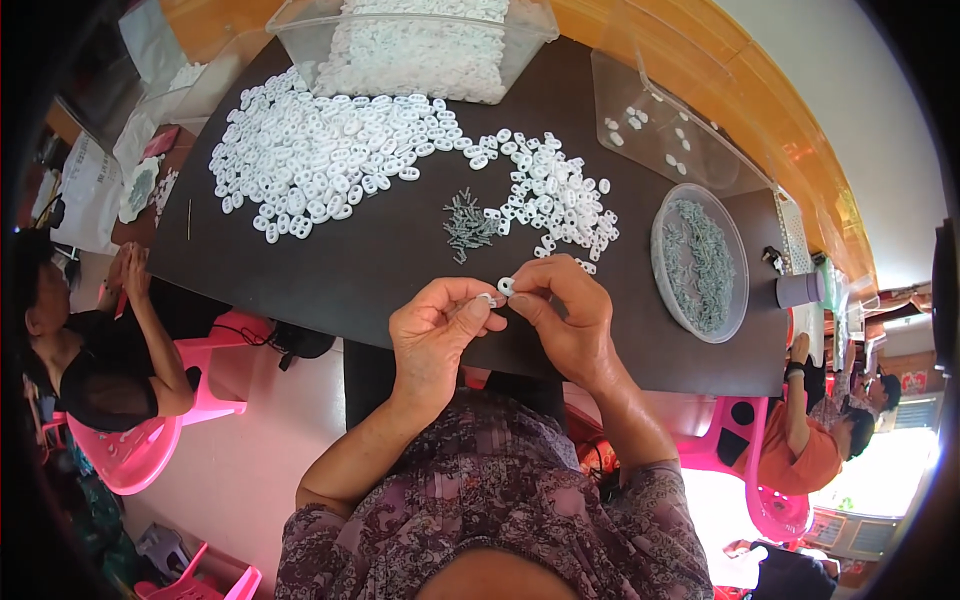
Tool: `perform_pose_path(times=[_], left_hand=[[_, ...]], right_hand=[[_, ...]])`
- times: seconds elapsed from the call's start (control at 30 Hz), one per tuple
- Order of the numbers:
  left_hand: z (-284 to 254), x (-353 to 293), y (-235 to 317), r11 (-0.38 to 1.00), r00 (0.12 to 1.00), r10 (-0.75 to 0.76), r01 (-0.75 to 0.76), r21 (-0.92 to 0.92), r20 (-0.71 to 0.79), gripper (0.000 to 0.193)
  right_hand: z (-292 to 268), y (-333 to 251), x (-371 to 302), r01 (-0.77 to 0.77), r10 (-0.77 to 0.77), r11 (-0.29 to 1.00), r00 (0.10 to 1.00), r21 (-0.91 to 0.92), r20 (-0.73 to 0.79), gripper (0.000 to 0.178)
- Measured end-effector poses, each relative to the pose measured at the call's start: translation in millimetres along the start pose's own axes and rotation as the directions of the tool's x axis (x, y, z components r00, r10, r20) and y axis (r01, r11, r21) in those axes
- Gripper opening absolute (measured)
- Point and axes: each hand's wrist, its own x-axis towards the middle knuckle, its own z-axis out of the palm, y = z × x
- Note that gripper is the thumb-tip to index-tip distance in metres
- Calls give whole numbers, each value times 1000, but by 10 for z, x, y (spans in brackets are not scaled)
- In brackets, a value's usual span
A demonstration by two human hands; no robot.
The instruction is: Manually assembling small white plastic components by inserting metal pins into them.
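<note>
Close together above the table's near edge, both hands pinch small parts. Between the thumb and fingers of my left hand [437,330] is a small white plastic piece [490,299], partly covered by the fingertips. My right hand [572,312] grips a white oval plastic piece with a hole [506,287], right beside the other piece; whether the two touch I cannot tell. Just beyond the hands lies a small heap of thin grey-green pins [466,222]. Next to it spreads a pile of white two-holed pieces [560,190].
A larger pile of white oval pieces [300,150] covers the table's far left, before a clear bin [300,32] full of them. At right stand a round tub [658,270] of grey-green pins, a clear tray [620,85] and a grey cup [797,291]. Other people sit at both sides.
</note>
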Motion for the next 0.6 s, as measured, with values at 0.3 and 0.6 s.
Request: perform_pose_path(times=[0.3,0.6], left_hand=[[-23,-34,-13,999,1000,6,-7,-31,-29,15],[1,-100,-46,998,994,58,-57,16,-88,18]], right_hand=[[72,-62,-72,-423,474,708,878,565,65,21],[168,-97,-103,-456,557,589,827,667,74,18]])
